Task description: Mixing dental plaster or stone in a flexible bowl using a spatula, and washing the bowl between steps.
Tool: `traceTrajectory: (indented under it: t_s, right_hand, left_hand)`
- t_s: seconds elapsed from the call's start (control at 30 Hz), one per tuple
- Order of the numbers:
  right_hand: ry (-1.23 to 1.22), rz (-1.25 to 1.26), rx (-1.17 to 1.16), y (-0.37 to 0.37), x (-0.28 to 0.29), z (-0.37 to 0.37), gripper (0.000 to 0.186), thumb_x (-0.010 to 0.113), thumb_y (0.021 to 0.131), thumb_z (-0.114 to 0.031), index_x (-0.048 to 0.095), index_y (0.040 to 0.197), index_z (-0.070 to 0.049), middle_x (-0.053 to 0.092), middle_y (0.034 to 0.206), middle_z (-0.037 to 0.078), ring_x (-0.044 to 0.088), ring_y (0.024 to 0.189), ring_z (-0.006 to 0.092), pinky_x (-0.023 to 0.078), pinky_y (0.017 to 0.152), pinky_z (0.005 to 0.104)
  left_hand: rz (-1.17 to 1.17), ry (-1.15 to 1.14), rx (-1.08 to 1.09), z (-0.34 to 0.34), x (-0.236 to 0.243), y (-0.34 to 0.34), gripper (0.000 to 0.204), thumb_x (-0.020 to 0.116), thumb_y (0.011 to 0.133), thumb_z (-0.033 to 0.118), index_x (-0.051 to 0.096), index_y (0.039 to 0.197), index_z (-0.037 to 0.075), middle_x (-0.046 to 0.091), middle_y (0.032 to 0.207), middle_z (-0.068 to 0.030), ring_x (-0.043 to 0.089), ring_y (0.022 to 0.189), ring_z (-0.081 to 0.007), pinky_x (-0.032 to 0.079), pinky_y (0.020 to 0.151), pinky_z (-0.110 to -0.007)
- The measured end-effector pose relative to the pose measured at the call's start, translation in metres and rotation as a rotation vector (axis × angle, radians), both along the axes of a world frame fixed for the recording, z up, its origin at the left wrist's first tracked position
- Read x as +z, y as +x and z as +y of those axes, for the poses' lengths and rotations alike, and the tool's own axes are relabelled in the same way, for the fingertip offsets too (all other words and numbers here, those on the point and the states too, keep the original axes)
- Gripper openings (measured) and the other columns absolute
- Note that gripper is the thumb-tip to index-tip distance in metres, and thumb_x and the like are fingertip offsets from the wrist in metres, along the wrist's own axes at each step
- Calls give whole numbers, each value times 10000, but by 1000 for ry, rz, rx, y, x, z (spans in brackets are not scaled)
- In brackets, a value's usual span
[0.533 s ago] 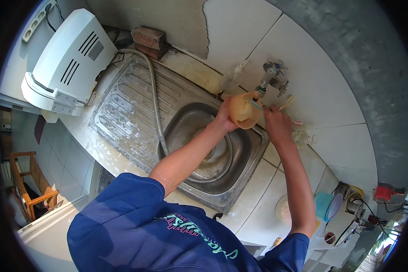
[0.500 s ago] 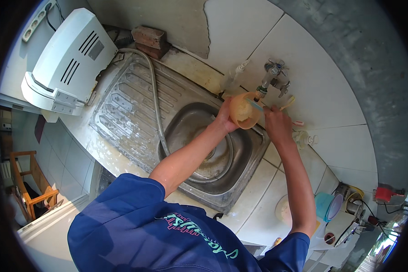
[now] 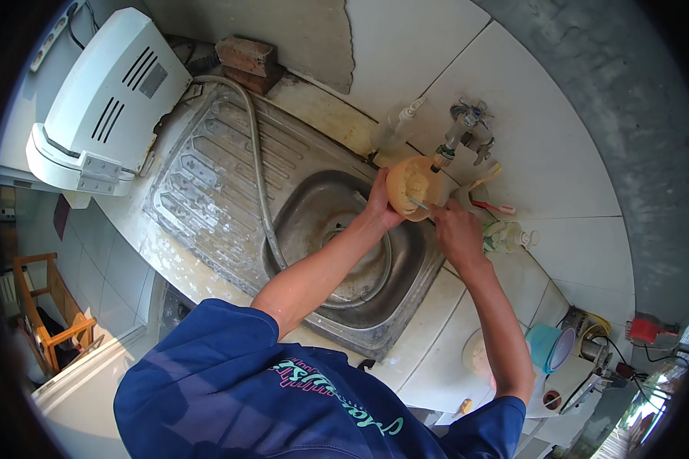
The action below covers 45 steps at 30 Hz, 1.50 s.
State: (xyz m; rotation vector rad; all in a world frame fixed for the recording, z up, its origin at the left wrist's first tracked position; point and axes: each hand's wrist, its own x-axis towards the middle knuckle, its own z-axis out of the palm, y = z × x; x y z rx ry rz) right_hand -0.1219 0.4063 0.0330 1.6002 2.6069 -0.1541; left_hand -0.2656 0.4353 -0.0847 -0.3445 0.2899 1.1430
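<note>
My left hand grips the side of an orange bowl, its fingers wrapped round the wall. The bowl is tilted so its inside shows, with a pale yellowish paste clinging inside. In my closed right hand is a thin spatula with a light blue blade. Its tip touches the paste; most of the handle is hidden by my fingers. Both hands are above the back right part of the steel sink, just below the tap.
A grey hose runs over the drainboard into the sink. Clear bottles and brushes stand by the wall. Bricks and a white appliance are at the left; a teal tub sits at the right.
The spatula has moved from near the bowl's upper right rim down into the paste. My right hand has come lower and slightly left; the bowl now sits a little apart from the tap.
</note>
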Motion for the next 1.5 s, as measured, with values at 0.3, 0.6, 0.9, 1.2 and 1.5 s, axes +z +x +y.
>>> traceTrajectory:
  t_s: [0.3, 0.6, 0.9, 1.2, 1.5]
  right_hand:
    - [133, -43, -24, 14, -10, 15, 220, 577, 845, -98, 703, 1024, -82, 615, 781, 112, 645, 653, 296, 529, 621, 406]
    - [-587, 675, -557, -28, -25, -24, 182, 556, 870, -102, 700, 969, -48, 623, 693, 136, 639, 638, 314, 500, 606, 397]
    - [-3, -142, 531, -32, 62, -50, 296, 599, 766, -101, 672, 1053, -96, 587, 862, 107, 650, 824, 278, 529, 664, 396]
    - [-85, -77, 97, -8, 35, -19, 165, 587, 778, -132, 674, 717, -6, 643, 793, 220, 642, 700, 386, 522, 663, 465]
    - [-339, 375, -256, -48, 33, -48, 211, 579, 823, -170, 706, 880, -11, 632, 761, 257, 617, 760, 433, 507, 729, 481]
  left_hand:
    - [94, 17, 10, -15, -11, -4, 521, 367, 980, 478, 516, 1265, 68, 576, 1246, -135, 561, 1145, -299, 443, 996, -474]
    - [225, 27, 92, -49, -22, -1, 546, 418, 969, 507, 502, 1279, 66, 565, 1261, -122, 558, 1136, -275, 450, 987, -445]
    - [186, 132, -381, -84, 19, -54, 597, 421, 946, 585, 475, 1324, 126, 522, 1318, -101, 531, 1197, -261, 430, 1006, -517]
    - [314, 236, -325, -100, 17, -63, 586, 517, 936, 517, 465, 1321, 79, 541, 1294, -82, 555, 1164, -223, 469, 987, -403]
    - [395, 197, -71, -61, 5, -29, 610, 402, 952, 585, 443, 1348, 122, 535, 1299, -72, 543, 1165, -214, 471, 964, -410]
